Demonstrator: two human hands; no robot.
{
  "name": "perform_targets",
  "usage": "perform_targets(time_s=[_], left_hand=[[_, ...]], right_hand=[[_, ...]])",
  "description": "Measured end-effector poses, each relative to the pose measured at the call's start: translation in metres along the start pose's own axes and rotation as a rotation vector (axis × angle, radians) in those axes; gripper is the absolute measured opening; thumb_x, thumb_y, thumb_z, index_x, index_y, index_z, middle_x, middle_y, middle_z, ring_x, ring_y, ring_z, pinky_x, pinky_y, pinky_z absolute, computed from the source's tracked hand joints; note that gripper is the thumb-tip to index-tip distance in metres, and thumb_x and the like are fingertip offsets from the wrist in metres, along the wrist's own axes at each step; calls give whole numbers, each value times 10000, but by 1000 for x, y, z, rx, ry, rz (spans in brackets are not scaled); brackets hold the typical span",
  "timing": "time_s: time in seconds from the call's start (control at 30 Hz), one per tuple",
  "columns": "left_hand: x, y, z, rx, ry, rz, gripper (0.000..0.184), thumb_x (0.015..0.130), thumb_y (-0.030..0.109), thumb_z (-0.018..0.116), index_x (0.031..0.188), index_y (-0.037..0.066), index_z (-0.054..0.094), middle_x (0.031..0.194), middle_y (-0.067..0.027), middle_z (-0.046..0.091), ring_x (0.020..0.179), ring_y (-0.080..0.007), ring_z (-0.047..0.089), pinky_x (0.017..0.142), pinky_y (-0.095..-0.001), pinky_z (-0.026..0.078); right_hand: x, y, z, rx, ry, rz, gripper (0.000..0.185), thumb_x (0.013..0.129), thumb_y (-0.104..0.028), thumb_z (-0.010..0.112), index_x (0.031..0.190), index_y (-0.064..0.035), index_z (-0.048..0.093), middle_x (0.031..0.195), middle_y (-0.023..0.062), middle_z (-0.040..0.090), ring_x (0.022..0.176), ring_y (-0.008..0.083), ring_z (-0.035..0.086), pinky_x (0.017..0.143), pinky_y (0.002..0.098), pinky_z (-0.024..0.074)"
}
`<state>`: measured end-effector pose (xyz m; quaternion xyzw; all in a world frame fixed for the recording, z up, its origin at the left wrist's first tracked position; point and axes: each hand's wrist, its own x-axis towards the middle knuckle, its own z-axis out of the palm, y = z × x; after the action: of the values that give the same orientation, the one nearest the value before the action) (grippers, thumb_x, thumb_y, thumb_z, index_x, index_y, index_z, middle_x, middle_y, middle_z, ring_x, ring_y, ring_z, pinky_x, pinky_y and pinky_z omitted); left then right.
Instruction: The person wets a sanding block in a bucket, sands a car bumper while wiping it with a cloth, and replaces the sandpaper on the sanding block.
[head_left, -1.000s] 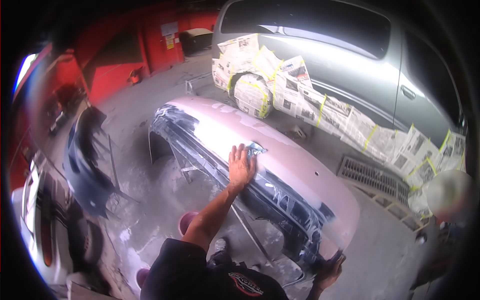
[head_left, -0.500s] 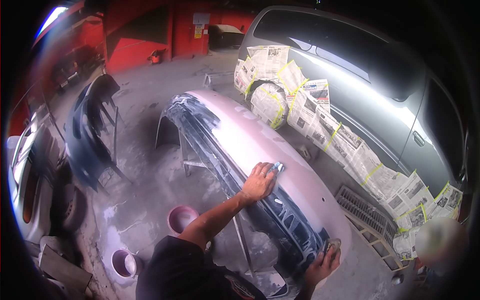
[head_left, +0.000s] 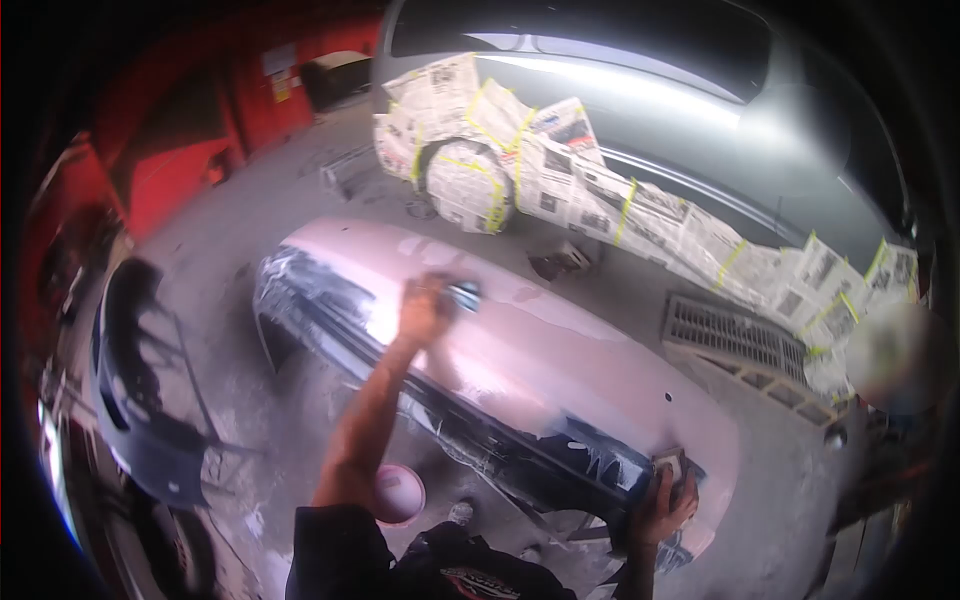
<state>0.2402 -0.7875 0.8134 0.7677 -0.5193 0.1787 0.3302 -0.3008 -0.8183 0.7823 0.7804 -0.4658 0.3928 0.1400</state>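
A car bumper, pink and white on top with black showing along its near side, lies across stands in front of me. My left hand is closed over a light blue and white cloth or pad on the pink upper face; motion blurs it. At the bumper's right end, my right hand grips a small greyish-brown block, like a sanding block, against the surface near a black patch. Its underside is hidden.
Beyond the bumper stands a grey vehicle masked with newspaper and yellow tape. A slatted grille lies on the floor at right. A dark bumper rests on a stand at left. Below my left arm is a pink bucket.
My left hand has slid with the cloth or pad toward the bumper's far left part. The right hand stays at the right end with its block. The camera view has turned.
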Motion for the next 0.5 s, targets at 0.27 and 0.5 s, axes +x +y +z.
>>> perform_targets(time_s=[0.27, 0.5], left_hand=[[104, -219, 12, 528, -359, -414, 443, 988, 332, 436, 1367, 123, 530, 1404, -190, 543, 1256, -391, 546, 1013, -584, 441], [78, 12, 128, -3, -517, 722, 382, 944, 258, 473, 1284, 101, 546, 1373, -150, 517, 1250, -328, 547, 1043, -516, 431]], right_hand=[[3, -12, -5, -41, 23, 52, 578, 754, -149, 685, 1328, -178, 623, 1352, 253, 498, 1133, 445, 532, 924, 544, 434], [7, -22, -5, -93, 8, 131, 562, 764, -121, 661, 1323, -180, 641, 1363, 237, 497, 1146, 423, 524, 950, 529, 428]])
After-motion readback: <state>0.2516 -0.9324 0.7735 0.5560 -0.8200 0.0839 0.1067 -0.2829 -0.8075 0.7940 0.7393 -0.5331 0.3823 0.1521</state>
